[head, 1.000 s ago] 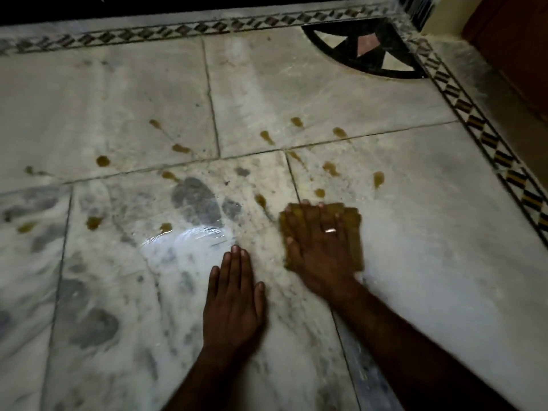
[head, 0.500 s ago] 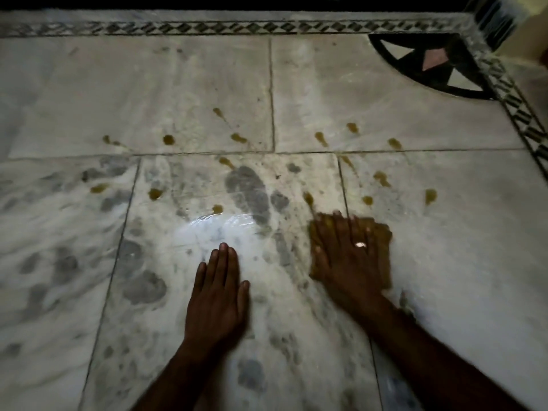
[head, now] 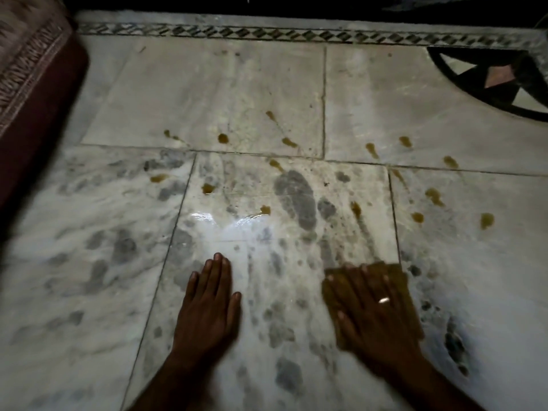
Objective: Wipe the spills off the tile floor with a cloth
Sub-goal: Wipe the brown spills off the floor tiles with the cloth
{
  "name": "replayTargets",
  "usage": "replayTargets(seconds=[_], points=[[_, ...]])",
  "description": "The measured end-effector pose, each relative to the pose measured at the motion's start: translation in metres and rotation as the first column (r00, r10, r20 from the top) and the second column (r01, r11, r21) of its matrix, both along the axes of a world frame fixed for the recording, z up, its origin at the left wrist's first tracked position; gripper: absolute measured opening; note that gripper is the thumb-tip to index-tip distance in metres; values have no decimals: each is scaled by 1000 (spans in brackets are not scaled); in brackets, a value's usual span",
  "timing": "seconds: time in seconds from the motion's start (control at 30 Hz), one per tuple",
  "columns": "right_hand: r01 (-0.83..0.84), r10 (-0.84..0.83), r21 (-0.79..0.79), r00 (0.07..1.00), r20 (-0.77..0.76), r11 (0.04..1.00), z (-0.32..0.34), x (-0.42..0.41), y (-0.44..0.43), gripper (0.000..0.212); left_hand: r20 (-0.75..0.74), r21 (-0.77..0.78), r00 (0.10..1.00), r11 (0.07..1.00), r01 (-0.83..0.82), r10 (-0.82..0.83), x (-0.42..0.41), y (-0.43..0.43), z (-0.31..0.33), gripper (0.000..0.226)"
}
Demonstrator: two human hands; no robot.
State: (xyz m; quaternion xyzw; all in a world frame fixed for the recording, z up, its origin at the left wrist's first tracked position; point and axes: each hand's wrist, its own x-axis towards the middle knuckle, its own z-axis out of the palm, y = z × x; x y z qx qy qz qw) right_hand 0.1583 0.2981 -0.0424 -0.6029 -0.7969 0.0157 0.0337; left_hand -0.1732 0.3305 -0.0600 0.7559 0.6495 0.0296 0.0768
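Right hand [head: 375,310] lies flat, fingers spread, pressing the cloth [head: 403,295] onto the tile floor [head: 89,262]. Left hand [head: 209,304], left of the cloth, rests flat and empty (fingers together). Brown spills [head: 486,219] dot the tiles beyond the cloth

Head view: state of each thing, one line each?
cloth: flat on the floor, pinned under the right hand
right hand: palm down, fingers spread on the cloth
left hand: flat on bare tile, holding nothing
spills: many brown drops unwiped
tile floor: wet sheen near the left hand
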Motion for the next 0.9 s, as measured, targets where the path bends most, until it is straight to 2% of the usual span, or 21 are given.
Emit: replayTargets(seconds=[0.1, 0.23, 0.4, 0.6, 0.67, 0.77, 0.9], points=[[144, -144, -27, 990, -6, 989, 2, -9, 55, 63, 9, 2, 1000, 1000, -14, 14, 3, 2, 0, 66], [158, -159, -29, 986, -43, 987, -4, -63, 127, 62, 20, 16, 999, 1000, -27, 27, 4, 2, -1, 67], [48, -42, 47, 993, -111, 998, -4, -137, 161, 59, 28, 43, 996, 995, -91, 90, 7, 21, 0, 64], [-310, 312, 47, 950, -29, 950, 3, -115, 76, 57, 7, 55, 980, 978, -201, 201, -30, 56, -1, 64], [-275, 275, 18, 961, 6, 961, 3, -95, 83, 57, -16, 44, 981, 980, -195, 196, -53, 63, 0, 64], [-93, 93, -50, 996, 10, 994, -1, -101, 135, 61, -28, 62, 989, 988, -141, 142, -65, 64, 0, 62], [-26, 23, -42, 997, -73, 999, 0, -185, 191, 61, -7, 76, 973, 970, -230, 232, -65, 64, -1, 63]])
